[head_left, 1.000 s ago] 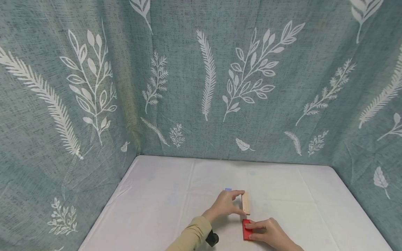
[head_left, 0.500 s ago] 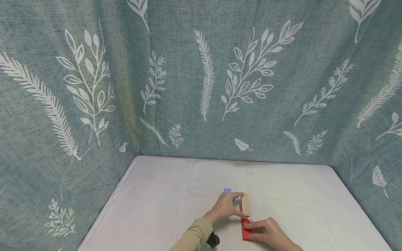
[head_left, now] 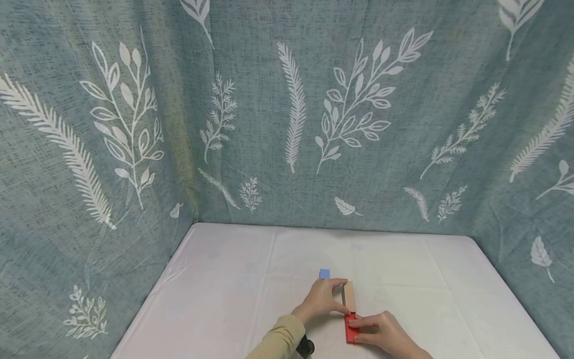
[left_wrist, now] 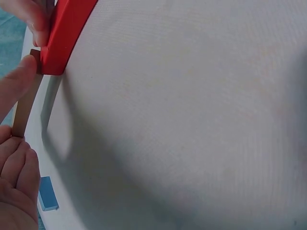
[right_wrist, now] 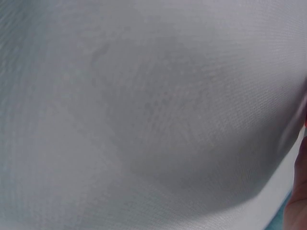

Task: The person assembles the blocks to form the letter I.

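My left hand [head_left: 318, 298] pinches a light wooden block [head_left: 349, 296] by its two ends, thumb at the near end and fingers at the far end. A long red block [head_left: 352, 337] is gripped from the right by my right hand [head_left: 381, 330]. In the head view, the wooden block's near end meets the far end of the red one, roughly in line. The left wrist view has the wooden block [left_wrist: 26, 105] overlapping a corner of the red block [left_wrist: 64, 36], with the left thumb right at that spot. Only a sliver of the right hand [right_wrist: 297, 191] appears in the right wrist view.
A small blue block [head_left: 325, 273] lies on the white-covered table [head_left: 233, 279], just beyond the left hand. A black wrist device [head_left: 305, 346] is at the left sleeve [head_left: 284, 335]. Patterned teal cloth [head_left: 269, 124] hangs behind the table and at both sides.
My left hand has drawn the wooden block nearer, closing the gap to the red block. More of the blue block shows now. The right hand and red block have hardly moved.
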{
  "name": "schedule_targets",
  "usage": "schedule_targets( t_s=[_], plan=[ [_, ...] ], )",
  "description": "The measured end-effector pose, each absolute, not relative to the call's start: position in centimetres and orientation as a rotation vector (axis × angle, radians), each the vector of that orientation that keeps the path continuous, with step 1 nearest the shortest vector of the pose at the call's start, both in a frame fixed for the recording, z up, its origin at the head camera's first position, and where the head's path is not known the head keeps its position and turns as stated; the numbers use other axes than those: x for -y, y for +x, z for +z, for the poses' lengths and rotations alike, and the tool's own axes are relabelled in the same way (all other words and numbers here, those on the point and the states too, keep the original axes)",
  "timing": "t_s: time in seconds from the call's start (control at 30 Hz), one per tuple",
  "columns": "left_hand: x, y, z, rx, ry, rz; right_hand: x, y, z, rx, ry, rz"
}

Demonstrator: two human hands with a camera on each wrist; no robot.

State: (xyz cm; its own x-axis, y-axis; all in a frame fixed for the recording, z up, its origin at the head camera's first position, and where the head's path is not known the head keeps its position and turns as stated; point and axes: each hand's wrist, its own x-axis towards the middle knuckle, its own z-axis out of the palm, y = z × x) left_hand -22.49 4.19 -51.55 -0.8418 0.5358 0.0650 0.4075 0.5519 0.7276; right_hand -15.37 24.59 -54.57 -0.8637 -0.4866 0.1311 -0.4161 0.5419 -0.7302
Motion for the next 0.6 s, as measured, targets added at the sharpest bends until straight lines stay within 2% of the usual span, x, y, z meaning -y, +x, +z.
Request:
schedule_targets(
  t_s=[0.6],
  plan=[
    [-4.3,-22.47,-51.71,-2.644,0.822,1.12,-24.42,-15.37,-54.35,-2.655,-0.737,-1.244]
  ],
)
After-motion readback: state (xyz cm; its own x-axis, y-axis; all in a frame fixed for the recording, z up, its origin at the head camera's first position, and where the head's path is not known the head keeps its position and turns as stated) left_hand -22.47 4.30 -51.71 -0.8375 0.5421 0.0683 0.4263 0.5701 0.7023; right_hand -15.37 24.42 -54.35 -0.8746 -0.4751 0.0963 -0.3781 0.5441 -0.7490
